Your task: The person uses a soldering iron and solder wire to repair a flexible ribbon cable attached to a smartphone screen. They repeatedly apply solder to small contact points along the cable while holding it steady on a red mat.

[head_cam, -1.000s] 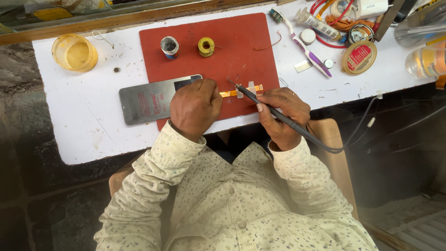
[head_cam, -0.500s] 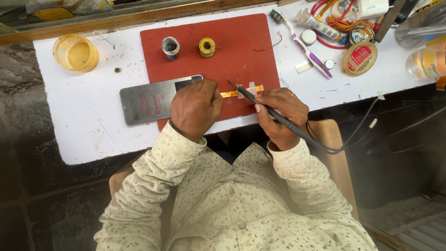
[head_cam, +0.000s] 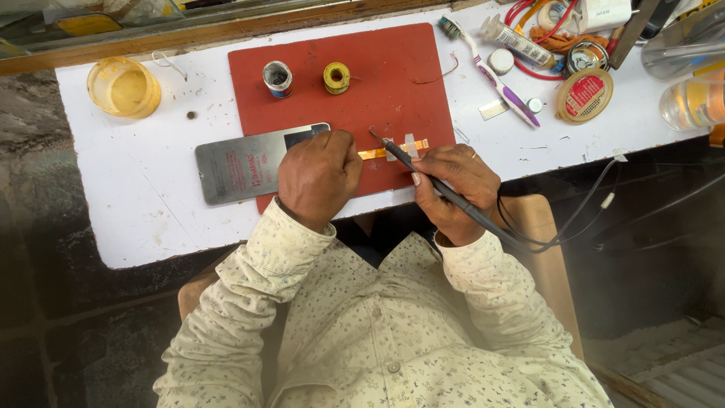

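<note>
My right hand point(head_cam: 451, 185) grips a dark soldering iron point(head_cam: 423, 172) like a pen. Its tip hovers just above a thin orange flex strip point(head_cam: 376, 153) taped with pale tape to a red work mat point(head_cam: 377, 83). My left hand point(head_cam: 317, 177) is curled in a fist at the strip's left end, resting on the right end of a flat grey metal plate point(head_cam: 242, 165). What the left fingers pinch is hidden. The iron's black cord point(head_cam: 559, 219) trails off the table's right front edge.
On the mat's far side stand a small grey spool point(head_cam: 278, 78) and a yellow spool point(head_cam: 337, 77). A yellow plastic cup point(head_cam: 124, 87) sits far left. A toothbrush point(head_cam: 491, 75), a tube, a round tin point(head_cam: 584, 95), wires and clear containers crowd the far right.
The soldering iron's tip has shifted slightly over the orange strip. My left hand stays put.
</note>
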